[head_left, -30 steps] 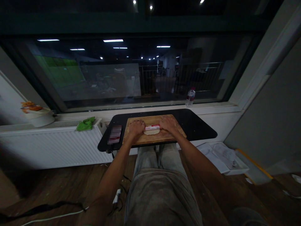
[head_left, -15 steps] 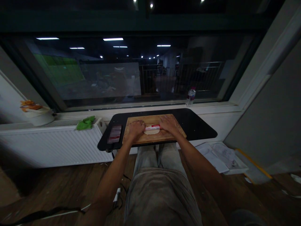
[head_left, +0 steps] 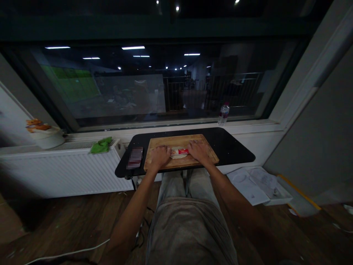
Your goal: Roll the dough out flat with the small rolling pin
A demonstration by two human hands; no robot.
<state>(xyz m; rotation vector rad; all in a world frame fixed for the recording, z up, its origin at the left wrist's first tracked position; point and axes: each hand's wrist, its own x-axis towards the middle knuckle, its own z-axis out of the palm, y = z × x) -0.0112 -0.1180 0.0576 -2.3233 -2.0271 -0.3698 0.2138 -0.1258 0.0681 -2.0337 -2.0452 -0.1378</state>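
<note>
A rolling pin [head_left: 179, 151] with a red-and-white label lies crosswise over a thin, pale piece of dough [head_left: 179, 156]. Under both is a wooden cutting board [head_left: 173, 140]. My left hand [head_left: 160, 156] is closed over the pin's left end, and my right hand [head_left: 198, 150] is closed over its right end. Both ends of the pin are hidden under my fingers, so only its labelled middle shows. A rim of dough can be seen along the near side of the pin.
The board lies on a small black table [head_left: 231, 147]. Left of it is a phone [head_left: 135, 157] with a blurred screen. A water bottle [head_left: 223, 113] stands on the windowsill. A green cloth [head_left: 100, 145] and a white pot [head_left: 48, 138] rest on the radiator [head_left: 68, 173].
The rolling pin has turned, so a different part of its label shows, and it has come slightly toward me. My right hand has shifted nearer with it. Both hands keep their hold.
</note>
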